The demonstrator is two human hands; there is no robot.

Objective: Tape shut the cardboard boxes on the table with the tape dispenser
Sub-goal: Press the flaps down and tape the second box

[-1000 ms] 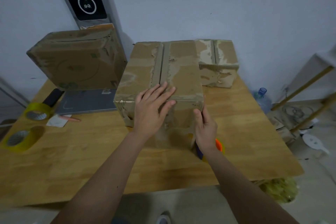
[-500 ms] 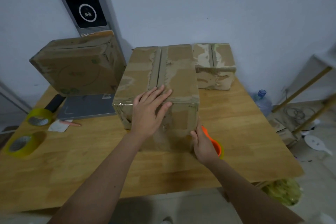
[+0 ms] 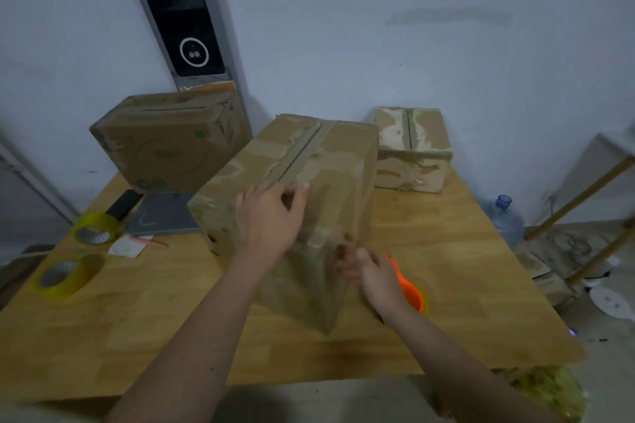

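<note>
Stood turned at an angle near the middle of the wooden table [image 3: 446, 251]: a large cardboard box [image 3: 330, 161], flaps closed, a worn strip running along the top seam; near corner pointed toward the camera. Rested across the box's near top edge: the left hand [image 3: 268, 216], fingers loosely curved over the cardboard, thumb apart from them, holding nothing. Lay low against the box's right-hand front face: the right hand [image 3: 369, 271], blurred, fingers curled round the handle of an orange tape dispenser [image 3: 410, 292]; sat just beside the box's lower right side and close above the tabletop; could not tell whether tape touched the cardboard.

Stood farther back on the left, tilted against the wall: a second cardboard box [image 3: 165, 144]; sat at the back right, just behind the large one, a smaller box [image 3: 412, 151] with torn paper along its seam. Lay on the left part of the table: two yellowish tape rolls [image 3: 96, 232], one nearer the camera than the other; a grey flat slab [image 3: 161, 216] beside a dark bar; a small paper scrap with a pink pen. Stood on the floor to the right: a blue-capped water bottle [image 3: 503, 216].
</note>
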